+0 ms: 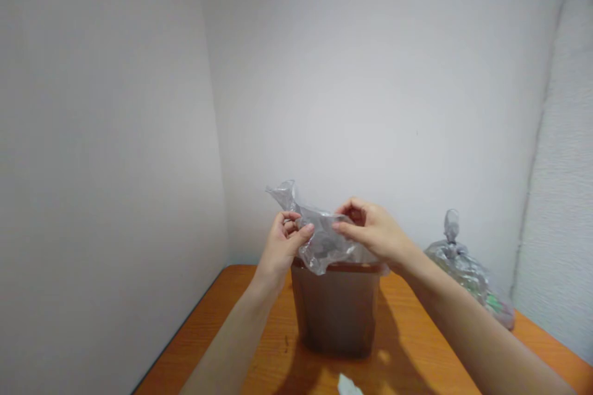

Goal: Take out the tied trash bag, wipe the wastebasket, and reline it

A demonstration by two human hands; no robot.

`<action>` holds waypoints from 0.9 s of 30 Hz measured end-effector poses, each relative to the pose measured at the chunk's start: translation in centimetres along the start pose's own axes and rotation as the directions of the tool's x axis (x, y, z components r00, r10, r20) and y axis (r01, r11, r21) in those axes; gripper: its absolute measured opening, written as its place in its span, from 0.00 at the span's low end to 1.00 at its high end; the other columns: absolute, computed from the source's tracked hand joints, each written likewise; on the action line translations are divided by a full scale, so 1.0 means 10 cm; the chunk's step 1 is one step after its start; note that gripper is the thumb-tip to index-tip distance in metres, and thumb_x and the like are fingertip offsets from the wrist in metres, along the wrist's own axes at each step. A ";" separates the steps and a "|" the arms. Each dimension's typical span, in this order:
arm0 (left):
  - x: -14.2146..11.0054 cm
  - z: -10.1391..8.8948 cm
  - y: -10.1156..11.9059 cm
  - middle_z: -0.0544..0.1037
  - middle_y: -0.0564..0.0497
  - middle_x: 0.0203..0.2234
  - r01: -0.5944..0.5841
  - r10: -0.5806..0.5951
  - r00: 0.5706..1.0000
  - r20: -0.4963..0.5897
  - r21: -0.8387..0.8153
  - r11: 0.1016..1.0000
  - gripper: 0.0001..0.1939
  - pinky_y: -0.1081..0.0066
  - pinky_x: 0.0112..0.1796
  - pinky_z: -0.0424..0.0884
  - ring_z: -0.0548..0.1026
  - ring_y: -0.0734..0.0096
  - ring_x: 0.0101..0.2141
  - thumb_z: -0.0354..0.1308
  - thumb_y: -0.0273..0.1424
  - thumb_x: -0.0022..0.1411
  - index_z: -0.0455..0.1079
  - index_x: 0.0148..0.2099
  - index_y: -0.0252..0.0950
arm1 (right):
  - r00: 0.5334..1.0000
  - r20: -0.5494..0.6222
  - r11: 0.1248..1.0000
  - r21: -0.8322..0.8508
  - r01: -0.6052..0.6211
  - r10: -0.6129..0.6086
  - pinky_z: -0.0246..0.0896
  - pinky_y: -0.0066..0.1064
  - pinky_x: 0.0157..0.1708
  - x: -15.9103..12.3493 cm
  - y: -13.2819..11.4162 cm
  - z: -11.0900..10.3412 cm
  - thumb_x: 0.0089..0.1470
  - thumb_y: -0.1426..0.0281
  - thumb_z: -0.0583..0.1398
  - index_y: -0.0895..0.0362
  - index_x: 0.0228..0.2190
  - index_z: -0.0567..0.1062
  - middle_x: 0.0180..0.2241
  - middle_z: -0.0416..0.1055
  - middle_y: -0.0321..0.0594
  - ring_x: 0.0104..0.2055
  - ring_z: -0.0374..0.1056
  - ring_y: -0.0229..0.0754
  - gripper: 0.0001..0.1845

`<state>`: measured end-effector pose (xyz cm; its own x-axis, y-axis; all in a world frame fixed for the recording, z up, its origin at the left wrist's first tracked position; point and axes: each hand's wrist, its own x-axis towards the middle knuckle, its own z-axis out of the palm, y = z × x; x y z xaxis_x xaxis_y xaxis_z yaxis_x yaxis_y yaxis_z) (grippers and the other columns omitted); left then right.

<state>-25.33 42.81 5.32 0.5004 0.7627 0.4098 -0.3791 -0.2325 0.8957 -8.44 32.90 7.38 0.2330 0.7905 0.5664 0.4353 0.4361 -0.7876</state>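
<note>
A clear, thin plastic bag (pixel 324 237) spreads over the mouth of a brown plastic bin (pixel 336 315), which stands upright on the table. My left hand (pixel 285 241) pinches the bag at its left side, just above the rim. On the other side my right hand (pixel 368 228) grips the bag's upper right edge between thumb and fingers. One corner of the bag sticks up to the left, above my left hand. Part of the bag hangs over the bin's front rim. The inside of the bin is hidden.
A tied clear bag (pixel 463 268) with mixed contents sits at the table's right side, behind my right forearm. A small white scrap (pixel 348 385) lies near the front. The wooden table (pixel 231 302) stands against white walls (pixel 324 105).
</note>
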 end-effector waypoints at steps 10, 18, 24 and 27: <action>-0.51 -0.52 -0.40 0.79 0.49 0.38 0.083 -0.079 0.987 -0.139 0.022 0.996 0.31 0.69 0.37 0.72 0.77 0.68 0.35 0.70 0.38 0.52 0.57 0.51 0.40 | 0.894 -0.219 0.806 0.552 -0.216 0.390 0.64 0.27 0.31 -0.59 0.82 -0.58 0.42 0.61 0.72 0.55 0.36 0.72 0.32 0.73 0.37 0.31 0.68 0.37 0.21; -0.68 -0.70 -0.97 0.79 0.51 0.33 0.236 -0.246 0.952 -0.182 -0.075 0.969 0.28 0.74 0.32 0.70 0.77 0.72 0.29 0.74 0.37 0.46 0.63 0.43 0.38 | 0.859 -0.216 0.799 0.521 -0.300 0.463 0.61 0.28 0.25 -0.85 1.50 -0.45 0.37 0.62 0.73 0.54 0.31 0.71 0.21 0.67 0.30 0.23 0.65 0.37 0.21; -0.68 -0.91 -1.02 0.77 0.44 0.44 0.272 -0.285 0.950 -0.126 -0.113 0.956 0.28 0.67 0.43 0.71 0.77 0.65 0.41 0.73 0.36 0.48 0.64 0.47 0.37 | 0.851 -0.230 0.831 0.439 -0.343 0.472 0.65 0.33 0.32 -0.98 1.85 -0.48 0.43 0.62 0.67 0.54 0.36 0.69 0.33 0.71 0.38 0.33 0.70 0.43 0.19; -0.61 -1.15 -0.85 0.72 0.40 0.51 0.126 -0.121 0.982 -0.143 0.024 0.992 0.34 0.62 0.49 0.69 0.72 0.58 0.51 0.70 0.41 0.50 0.59 0.55 0.39 | 0.858 -0.475 0.981 0.098 -0.170 0.196 0.65 0.41 0.44 -1.09 1.75 -0.53 0.50 0.63 0.63 0.53 0.46 0.65 0.49 0.67 0.46 0.47 0.68 0.49 0.23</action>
<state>-34.09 47.03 -6.78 0.4261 0.8637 0.2692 -0.2939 -0.1492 0.9441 1.22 29.62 -11.26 0.6985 0.5593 0.4465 0.3017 0.3356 -0.8924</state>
